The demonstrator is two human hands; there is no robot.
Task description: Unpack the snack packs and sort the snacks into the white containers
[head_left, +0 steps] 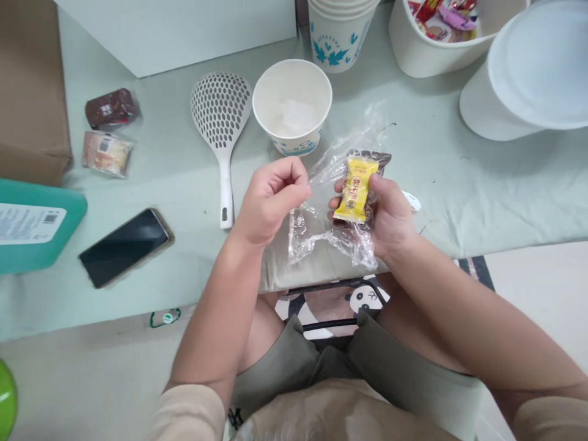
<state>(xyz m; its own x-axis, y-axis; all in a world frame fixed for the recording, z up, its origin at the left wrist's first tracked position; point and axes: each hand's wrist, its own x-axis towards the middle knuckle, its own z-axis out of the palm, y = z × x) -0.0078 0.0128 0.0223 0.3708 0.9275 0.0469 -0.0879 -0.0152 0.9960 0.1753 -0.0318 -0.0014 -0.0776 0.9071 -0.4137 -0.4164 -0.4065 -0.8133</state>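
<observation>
My right hand (392, 211) is closed around a yellow-wrapped snack (357, 190) and a dark brown wrapped snack (383, 162) behind it. A clear plastic bag (333, 229) hangs about these snacks and spreads over to my other hand. With fingers curled, my left hand (278, 199) pinches the left edge of that bag. Just above this hand stands a white paper cup (293, 104) with a blue print and something whitish at its bottom. To its left lies a pale grey slotted skimmer (222, 122), handle toward me.
Two wrapped snacks, one brown (111, 108) and one pale (107, 153), lie at left above a phone (125, 247). Stacked paper cups (340, 40), a tub of candies (416, 58) and a lidded white tub (482, 104) line the back right. A green container (68, 214) stands at far left.
</observation>
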